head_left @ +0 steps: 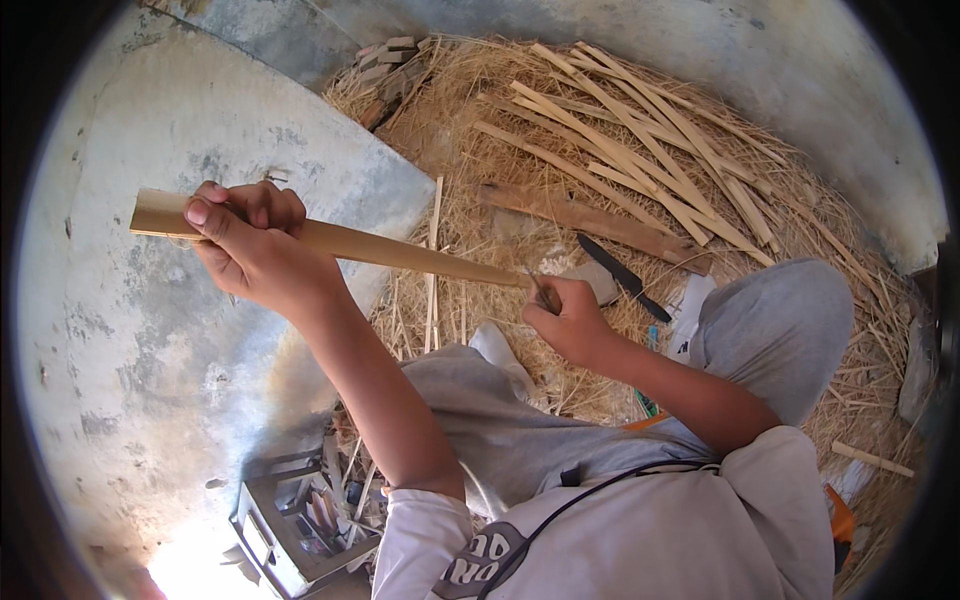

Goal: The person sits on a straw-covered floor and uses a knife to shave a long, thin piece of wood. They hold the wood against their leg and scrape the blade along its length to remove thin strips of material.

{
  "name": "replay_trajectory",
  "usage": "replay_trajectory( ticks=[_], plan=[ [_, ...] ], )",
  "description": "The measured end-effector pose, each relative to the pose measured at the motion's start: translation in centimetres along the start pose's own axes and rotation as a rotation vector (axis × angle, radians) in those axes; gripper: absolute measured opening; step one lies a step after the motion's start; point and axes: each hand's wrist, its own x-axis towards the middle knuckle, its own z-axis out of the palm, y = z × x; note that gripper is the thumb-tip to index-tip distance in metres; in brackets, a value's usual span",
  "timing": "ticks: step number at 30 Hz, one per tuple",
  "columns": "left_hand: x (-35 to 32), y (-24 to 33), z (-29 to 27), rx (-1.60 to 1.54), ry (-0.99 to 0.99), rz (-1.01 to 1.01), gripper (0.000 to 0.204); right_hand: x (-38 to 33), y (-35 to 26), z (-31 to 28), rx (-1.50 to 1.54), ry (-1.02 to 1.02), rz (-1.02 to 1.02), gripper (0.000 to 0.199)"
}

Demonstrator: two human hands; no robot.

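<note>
A long split-bamboo strip (415, 256) runs across in front of me, its wide pale end at the left and its other end beside my right hand. My left hand (255, 240) is closed around the strip near the wide end, with fingers wrapped over it. At the other end my right hand (570, 318) is a closed fist, and a small dark thin piece shows at its fingers. Whether that is a blade or part of the strip, I cannot tell. Just beyond the right hand lies a knife (622, 277) with a long dark blade, next to a greyish stone-like block (597, 283).
Several bamboo strips (640, 140) lie heaped on straw-like shavings at the back right. A brown wooden plank (590, 217) rests in front of them. Bricks (388, 58) are stacked at the far corner. A worn wall (150, 330) stands left, above an open box (310, 520) of odds and ends.
</note>
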Motion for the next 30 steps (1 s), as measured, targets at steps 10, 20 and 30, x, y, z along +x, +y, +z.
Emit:
replay_trajectory(
  ticks=[10,20,30],
  plan=[
    [0.5,-0.1,-1.0,-0.029,0.01,-0.004,0.028,0.4,0.2,-0.8,0.414,-0.317,0.754,0.021],
    [0.1,0.2,-0.1,-0.06,-0.033,0.01,0.028,0.7,9.3,-0.5,-0.261,-0.092,0.207,0.023],
    [0.3,0.1,-1.5,-0.123,-0.066,-0.01,0.03,0.5,6.6,-1.8,0.354,-0.285,0.79,0.015]
  ],
)
